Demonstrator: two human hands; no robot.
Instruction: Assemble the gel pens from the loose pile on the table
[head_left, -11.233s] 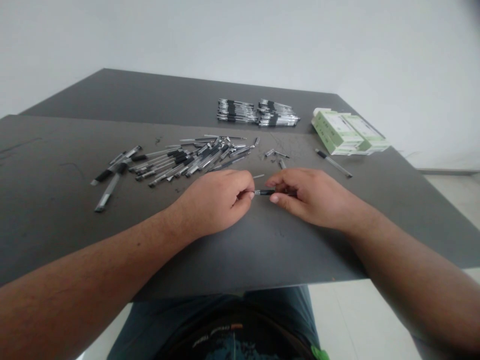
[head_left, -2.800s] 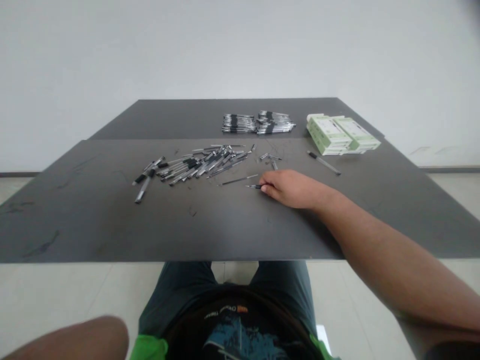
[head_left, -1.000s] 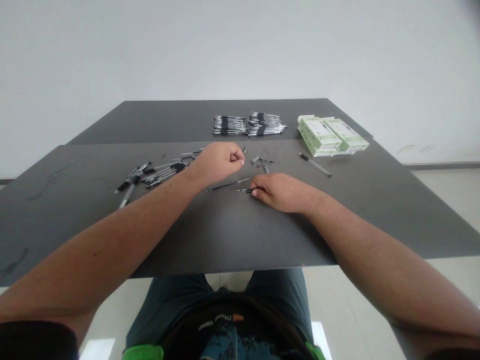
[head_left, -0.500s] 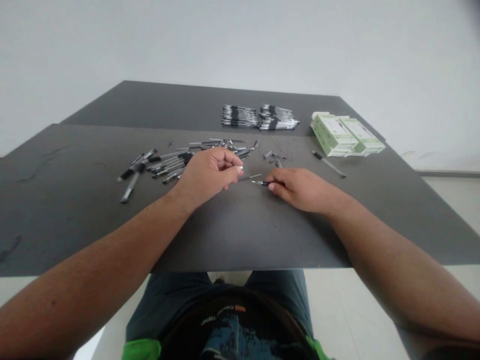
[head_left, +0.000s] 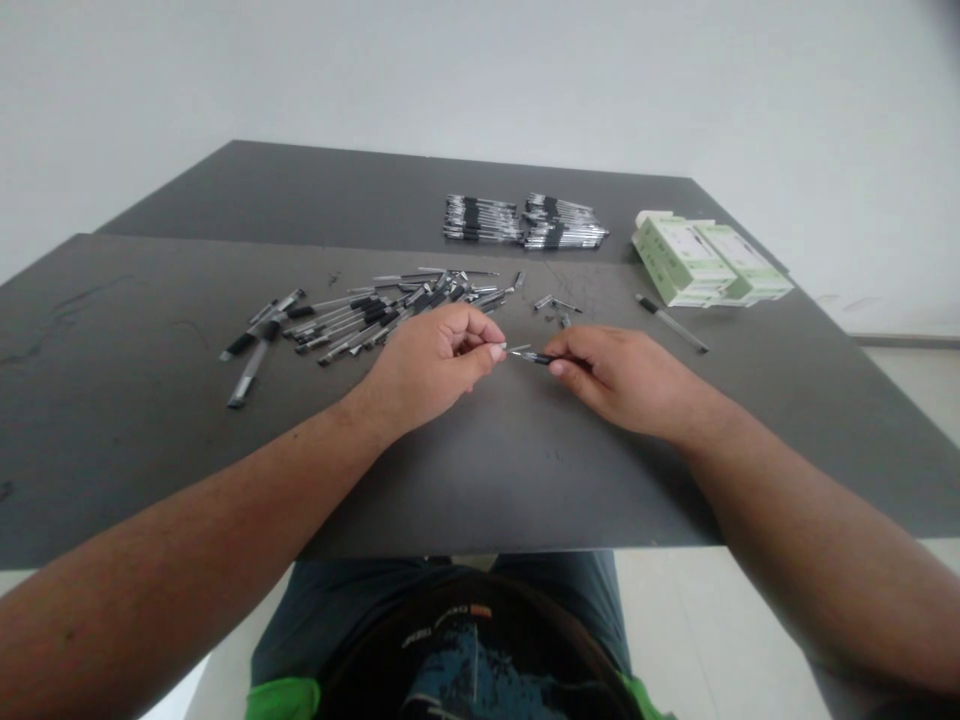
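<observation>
Nearest, a dark printed shirt [head_left: 450, 665] and blue trousers [head_left: 559, 585] show below the front edge of the grey worktop [head_left: 487, 490]. Past that edge, both hands meet around one pen [head_left: 537, 358]. The right hand [head_left: 622, 380] grips it between thumb and fingers, its pointed tip turned left. The left hand [head_left: 435, 365] has thumb and forefinger drawn together right at that tip; whether they pinch it or some tiny piece, I cannot tell. Just behind the pen, the end of a thin rod [head_left: 520, 347] shows. Off to the left lie a few crossed pens [head_left: 247, 372], next to a jumbled pile of pen parts [head_left: 367, 316]. Beyond the right hand are a single pen [head_left: 673, 324] and small clear caps [head_left: 544, 302]. Farther back sit green-and-white boxes [head_left: 684, 258], then neat stacks of pens [head_left: 481, 219] before a pale wall [head_left: 480, 70].
</observation>
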